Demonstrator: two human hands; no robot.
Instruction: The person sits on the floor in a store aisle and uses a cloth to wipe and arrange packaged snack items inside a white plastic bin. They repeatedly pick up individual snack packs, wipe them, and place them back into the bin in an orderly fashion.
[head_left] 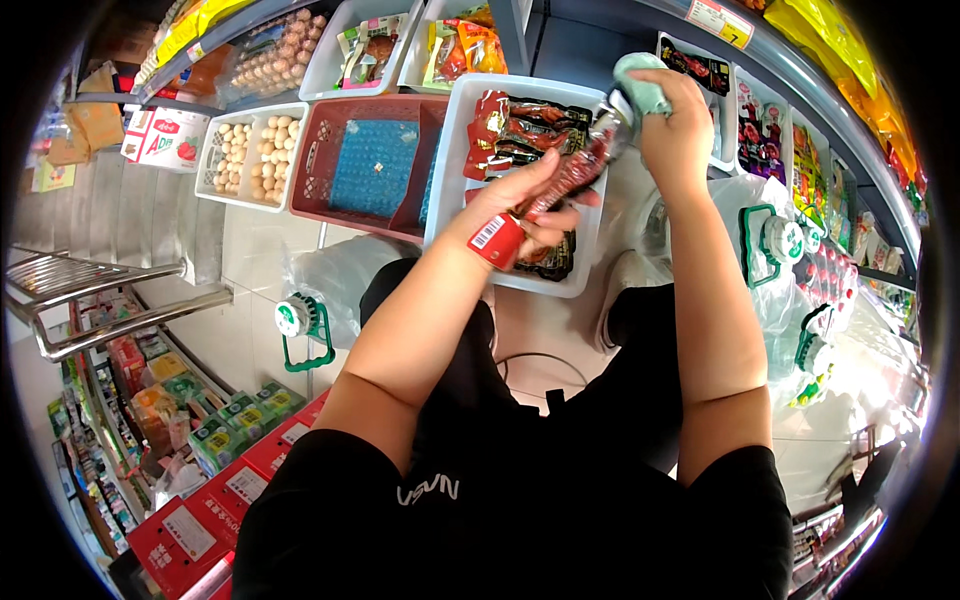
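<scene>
- The left hand [530, 205] is curled round a long dark-red food package [578, 178], gripping its near end; the far end slants up to the right, above the white tub [456, 140].
- The right hand [682, 118], far and to the right, clasps a pale green cloth [642, 88] — bunched at the package's far end, though blur hides whether they touch.
- Inside the tub lie flat red and black packets [490, 125], partly covered by the left hand and arm.
- Left of the tub stands a reddish-brown crate [312, 145] with a blue bubbled sheet [375, 165] in it; further left, a white basket [206, 185] holds eggs [272, 160] in two sections.
- Along the far side, a grey shelf [795, 80] curves across the scene, with white bins of wrapped food and yellow bags above.
- The floor [255, 245] is pale and glossy, tiled, with bright light at the right; a thin dark cable [545, 358] loops across it between the person's legs.
- Big clear bottles with green handles stand on both sides — one at the left [345, 275], others at the right.
- At the left is a shiny metal rack [120, 338]; at the near left, red cartons [190, 530] sit beside green packs [240, 428].
</scene>
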